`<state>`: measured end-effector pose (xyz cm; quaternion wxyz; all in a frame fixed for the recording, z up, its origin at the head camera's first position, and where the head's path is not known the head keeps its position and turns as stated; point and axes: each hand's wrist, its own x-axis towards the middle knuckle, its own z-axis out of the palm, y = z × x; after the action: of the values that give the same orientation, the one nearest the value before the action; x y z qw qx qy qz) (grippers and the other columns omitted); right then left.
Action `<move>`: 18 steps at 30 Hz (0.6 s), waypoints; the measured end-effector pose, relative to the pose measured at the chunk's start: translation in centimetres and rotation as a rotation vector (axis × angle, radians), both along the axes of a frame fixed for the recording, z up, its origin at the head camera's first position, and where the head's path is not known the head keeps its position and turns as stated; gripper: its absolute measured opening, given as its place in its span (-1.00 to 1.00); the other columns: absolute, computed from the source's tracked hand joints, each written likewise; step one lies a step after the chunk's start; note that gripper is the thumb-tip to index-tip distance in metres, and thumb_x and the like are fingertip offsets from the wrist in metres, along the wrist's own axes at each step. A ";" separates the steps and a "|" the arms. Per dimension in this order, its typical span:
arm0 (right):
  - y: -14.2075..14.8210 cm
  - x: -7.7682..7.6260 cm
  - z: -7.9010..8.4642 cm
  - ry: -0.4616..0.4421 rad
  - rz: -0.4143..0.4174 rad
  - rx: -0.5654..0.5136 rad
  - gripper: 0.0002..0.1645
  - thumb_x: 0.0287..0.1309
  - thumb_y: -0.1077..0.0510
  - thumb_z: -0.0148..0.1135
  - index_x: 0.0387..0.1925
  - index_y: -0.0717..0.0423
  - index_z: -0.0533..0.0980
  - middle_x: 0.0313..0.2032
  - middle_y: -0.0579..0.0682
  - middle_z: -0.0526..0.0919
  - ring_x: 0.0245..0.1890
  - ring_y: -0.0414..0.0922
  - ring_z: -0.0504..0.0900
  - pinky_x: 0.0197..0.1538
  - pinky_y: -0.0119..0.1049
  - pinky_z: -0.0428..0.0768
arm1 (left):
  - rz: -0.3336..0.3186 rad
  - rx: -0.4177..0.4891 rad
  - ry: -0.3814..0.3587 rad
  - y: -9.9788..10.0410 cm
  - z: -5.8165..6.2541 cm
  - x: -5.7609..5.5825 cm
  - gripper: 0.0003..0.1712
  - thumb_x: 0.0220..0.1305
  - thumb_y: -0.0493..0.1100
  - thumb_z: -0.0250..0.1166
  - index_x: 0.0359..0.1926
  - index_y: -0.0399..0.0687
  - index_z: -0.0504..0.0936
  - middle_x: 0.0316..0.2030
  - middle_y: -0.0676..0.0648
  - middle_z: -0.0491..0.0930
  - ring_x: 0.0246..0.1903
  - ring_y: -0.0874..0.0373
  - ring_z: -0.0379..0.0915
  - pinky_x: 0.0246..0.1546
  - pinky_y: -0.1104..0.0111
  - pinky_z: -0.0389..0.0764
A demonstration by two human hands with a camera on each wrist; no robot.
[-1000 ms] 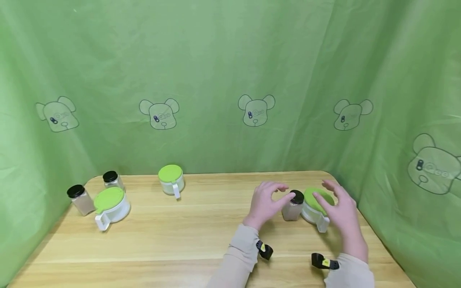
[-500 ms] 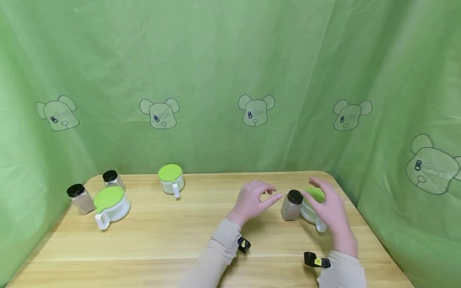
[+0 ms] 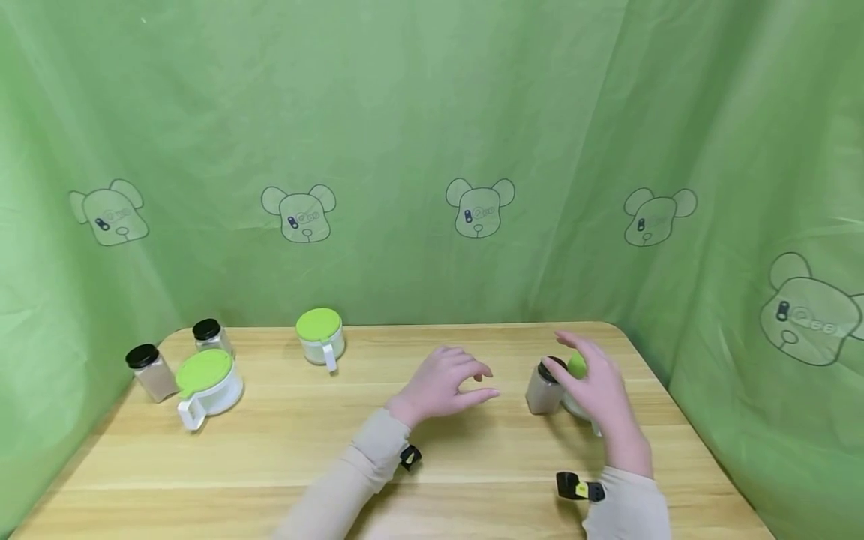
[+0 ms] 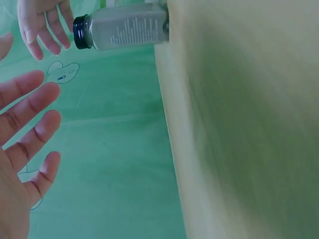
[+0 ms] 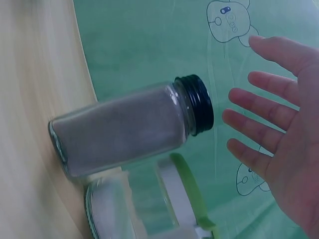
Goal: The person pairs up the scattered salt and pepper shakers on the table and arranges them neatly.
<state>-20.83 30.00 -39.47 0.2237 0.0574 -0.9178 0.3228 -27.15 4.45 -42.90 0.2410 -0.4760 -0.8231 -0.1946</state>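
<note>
A square glass jar (image 3: 542,394) with greyish contents and a black lid stands upright on the table's right side. My right hand (image 3: 597,386) hovers at the jar's lid with fingers spread. In the right wrist view, a gap separates those fingertips from the jar (image 5: 122,127). Behind the hand, partly hidden, is a clear container with a green lid (image 5: 187,186) and a white handle. My left hand (image 3: 442,382) is over the middle of the table, left of the jar, holding nothing. Its fingers (image 4: 37,102) are loosely extended in the left wrist view.
At the table's left are two black-lidded jars, a front one (image 3: 154,375) and a rear one (image 3: 212,339), beside a green-lidded handled container (image 3: 211,382). Another such container (image 3: 320,335) stands near the back edge. A green curtain (image 3: 391,112) surrounds the table (image 3: 270,465).
My left hand has moved left, away from the jar. My right hand has shifted left from over the green-lidded container to the jar's lid. The jars and containers stay put.
</note>
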 end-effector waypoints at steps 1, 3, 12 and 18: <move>-0.1 0.0 0.0 0.002 0.002 0.003 -0.37 0.23 -0.04 0.28 0.24 0.17 0.42 0.15 0.27 0.55 0.21 0.25 0.43 0.22 0.27 0.31 | -0.010 -0.002 0.013 -0.3 0.0 0.0 -0.64 0.21 0.24 0.28 -0.14 0.16 0.68 -0.30 0.20 0.71 -0.24 0.32 0.54 -0.05 0.37 0.48; -0.4 -0.1 0.0 0.006 0.009 0.006 -0.38 0.23 -0.03 0.28 0.23 0.18 0.43 0.15 0.26 0.55 0.20 0.24 0.44 0.23 0.26 0.31 | -0.024 -0.001 0.045 -1.0 0.0 0.0 -0.66 0.20 0.23 0.29 -0.17 0.16 0.69 -0.32 0.20 0.71 -0.25 0.32 0.54 -0.05 0.36 0.49; -1.6 -0.6 -0.2 0.024 0.066 0.012 -0.37 0.20 0.02 0.32 0.23 0.21 0.43 0.14 0.27 0.55 0.17 0.21 0.48 0.24 0.20 0.36 | -0.027 -0.014 0.129 -3.7 -0.1 -0.1 -0.67 0.19 0.22 0.29 -0.19 0.16 0.69 -0.35 0.20 0.70 -0.25 0.29 0.54 -0.07 0.32 0.49; -2.6 -1.0 -0.3 0.061 0.101 0.049 -0.39 0.16 0.05 0.34 0.20 0.19 0.45 0.13 0.24 0.58 0.15 0.19 0.51 0.22 0.16 0.41 | -0.013 -0.011 0.155 -5.7 0.2 0.0 -0.66 0.14 0.19 0.34 -0.17 0.13 0.69 -0.28 0.17 0.73 -0.22 0.27 0.58 -0.07 0.31 0.51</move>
<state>-21.85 27.37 -39.74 0.2337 0.1188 -0.9142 0.3091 -27.19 -1.25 -42.69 0.3000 -0.4963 -0.7999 -0.1543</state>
